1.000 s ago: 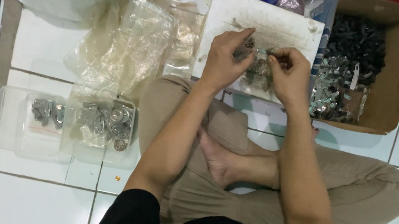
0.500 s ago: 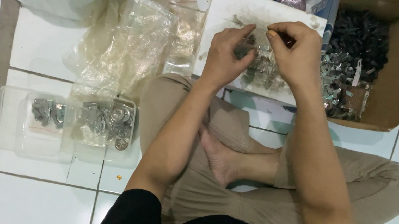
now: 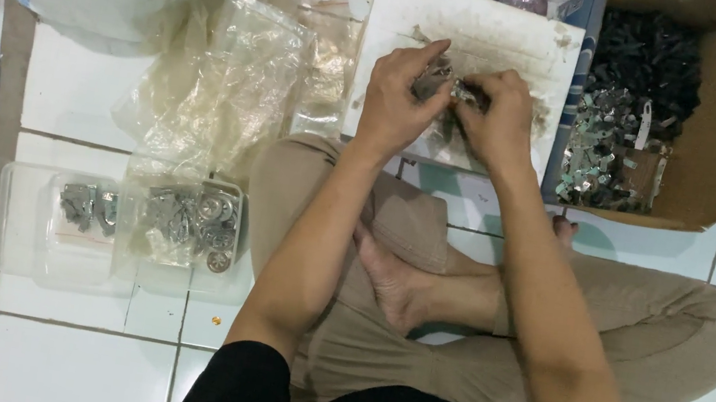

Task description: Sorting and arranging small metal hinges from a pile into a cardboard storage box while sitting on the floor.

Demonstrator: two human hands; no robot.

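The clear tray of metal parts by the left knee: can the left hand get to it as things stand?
Probably yes. The clear tray lies open on the floor beside the left leg, nothing above it. But the left hand is now busy with a small metal part on the white board.

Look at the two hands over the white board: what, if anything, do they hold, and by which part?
Both the left hand and right hand pinch a small metal part between fingertips; which end cannot be told.

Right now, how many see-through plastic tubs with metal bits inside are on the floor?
2. Both shallow clear plastic tubs sit side by side on the white tiled floor left of the person's knee: the left tub and the right tub. More may hide under the crumpled clear plastic bags.
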